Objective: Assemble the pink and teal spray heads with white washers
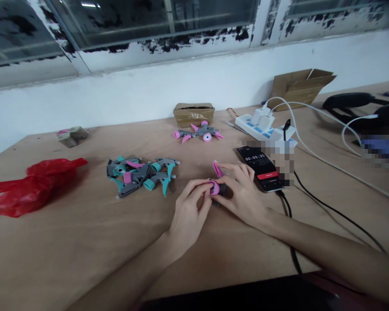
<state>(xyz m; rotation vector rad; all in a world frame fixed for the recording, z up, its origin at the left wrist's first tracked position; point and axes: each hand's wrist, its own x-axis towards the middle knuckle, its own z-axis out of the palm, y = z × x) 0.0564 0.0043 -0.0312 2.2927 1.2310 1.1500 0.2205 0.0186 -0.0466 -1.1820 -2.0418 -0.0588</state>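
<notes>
**A:** What do the 2 hands hold?

**B:** 1 small grey plastic spray head (221, 188); it is low over the light brown wooden table (84, 242), right in front of the person; I cannot tell if it touches the wood.

**A:** How does the right hand (243, 196) hold it?

**B:** Its fingers are curled shut around the grey body; they hide most of it.

**A:** And the left hand (189, 214)?

**B:** Its thumb and fingers are pinched on the pink round cap (215, 188) at 1 end of the spray head.

**A:** Which way does it lie?

**B:** Its long way goes side to side; the cap end points left, to the left hand; the grey end goes right, into the right hand; the pink trigger (218, 169) sticks up and away from the person; both hands touch it, so neither is nearer.

**A:** What is close by?

**B:** A pile of grey spray heads with teal and pink parts (142, 175) lies just left of the hands; a smaller pile of grey and pink spray heads (199, 131) lies farther back, in front of a small brown cardboard box (193, 113); a black phone with a timer on its screen (262, 169) lies just beside the right hand; a crumpled red plastic bag (32, 185) lies far to the left.
</notes>
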